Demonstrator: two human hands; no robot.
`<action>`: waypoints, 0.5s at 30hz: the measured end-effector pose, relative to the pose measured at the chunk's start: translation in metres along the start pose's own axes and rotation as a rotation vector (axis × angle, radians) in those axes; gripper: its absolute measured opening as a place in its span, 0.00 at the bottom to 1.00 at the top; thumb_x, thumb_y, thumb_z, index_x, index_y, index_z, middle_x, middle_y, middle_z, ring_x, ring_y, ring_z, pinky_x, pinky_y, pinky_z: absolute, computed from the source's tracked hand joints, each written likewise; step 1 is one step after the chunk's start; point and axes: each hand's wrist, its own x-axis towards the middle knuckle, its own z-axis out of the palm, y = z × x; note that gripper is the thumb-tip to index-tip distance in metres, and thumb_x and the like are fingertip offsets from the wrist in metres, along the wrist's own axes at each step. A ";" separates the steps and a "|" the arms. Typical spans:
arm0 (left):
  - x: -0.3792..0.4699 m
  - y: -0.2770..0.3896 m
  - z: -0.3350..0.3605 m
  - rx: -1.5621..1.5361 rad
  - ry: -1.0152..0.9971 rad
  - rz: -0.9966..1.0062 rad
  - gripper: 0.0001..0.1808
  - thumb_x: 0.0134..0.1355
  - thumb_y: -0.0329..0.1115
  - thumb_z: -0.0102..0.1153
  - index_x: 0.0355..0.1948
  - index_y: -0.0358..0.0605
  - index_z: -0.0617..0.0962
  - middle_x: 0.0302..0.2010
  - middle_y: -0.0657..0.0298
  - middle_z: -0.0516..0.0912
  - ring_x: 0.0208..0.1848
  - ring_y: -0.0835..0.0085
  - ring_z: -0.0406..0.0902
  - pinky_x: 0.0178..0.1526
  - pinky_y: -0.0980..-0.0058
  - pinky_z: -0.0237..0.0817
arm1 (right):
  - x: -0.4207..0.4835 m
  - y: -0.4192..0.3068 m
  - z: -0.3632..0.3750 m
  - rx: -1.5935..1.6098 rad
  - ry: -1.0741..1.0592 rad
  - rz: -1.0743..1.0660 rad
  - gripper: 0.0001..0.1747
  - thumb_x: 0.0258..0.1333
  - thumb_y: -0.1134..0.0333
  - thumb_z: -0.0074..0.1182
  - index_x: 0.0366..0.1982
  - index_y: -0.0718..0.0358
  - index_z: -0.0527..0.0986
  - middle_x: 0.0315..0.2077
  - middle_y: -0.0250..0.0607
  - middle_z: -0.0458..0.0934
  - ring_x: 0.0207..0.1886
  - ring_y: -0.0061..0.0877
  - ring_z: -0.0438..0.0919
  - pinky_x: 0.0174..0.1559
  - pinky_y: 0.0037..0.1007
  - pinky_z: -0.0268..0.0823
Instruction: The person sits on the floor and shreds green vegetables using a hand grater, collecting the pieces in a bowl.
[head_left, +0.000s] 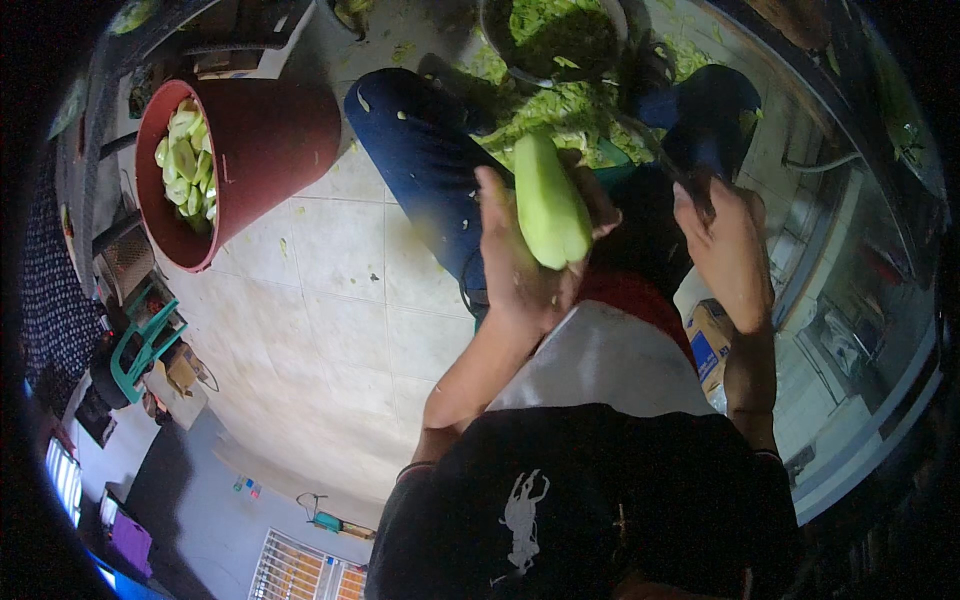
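My left hand (517, 262) holds a peeled pale-green fruit or vegetable (551, 210), long and ridged like a green papaya. It rests along the palm, with the thumb on one side and the fingers on the other. In my right hand (724, 247) is the dark handle of a knife (660, 150); its blurred blade points up and inward, apart from the fruit. Green peelings (559, 109) lie heaped between my legs, beyond both hands. A round basin (487, 37) at the top of the view also contains peelings.
To the left, a red plastic bucket (270, 142) holds several peeled pale-green pieces (187, 161). Scraps dot the tiled floor (337, 255). A green plastic chair or stool (146, 349) is at the far left. A cardboard box (709, 341) lies beside my right forearm.
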 end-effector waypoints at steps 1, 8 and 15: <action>-0.001 0.003 0.006 0.023 0.079 0.000 0.31 0.67 0.61 0.35 0.47 0.42 0.73 0.33 0.58 0.78 0.34 0.68 0.77 0.37 0.68 0.72 | -0.008 0.000 -0.001 -0.004 0.012 -0.039 0.14 0.51 0.67 0.57 0.39 0.65 0.73 0.35 0.56 0.77 0.40 0.56 0.73 0.39 0.48 0.67; 0.011 0.009 -0.009 -0.005 -0.011 -0.112 0.25 0.63 0.58 0.47 0.42 0.45 0.73 0.32 0.59 0.78 0.33 0.65 0.78 0.41 0.65 0.72 | -0.036 0.000 -0.009 -0.341 0.211 -0.689 0.20 0.39 0.71 0.61 0.39 0.63 0.72 0.34 0.46 0.73 0.35 0.43 0.73 0.37 0.44 0.64; 0.007 0.005 -0.002 -0.113 0.065 -0.125 0.24 0.64 0.58 0.46 0.39 0.46 0.76 0.34 0.61 0.79 0.34 0.66 0.77 0.40 0.65 0.72 | -0.033 -0.014 -0.010 -0.452 0.183 -0.714 0.14 0.40 0.75 0.56 0.35 0.61 0.72 0.28 0.40 0.69 0.31 0.37 0.72 0.34 0.39 0.62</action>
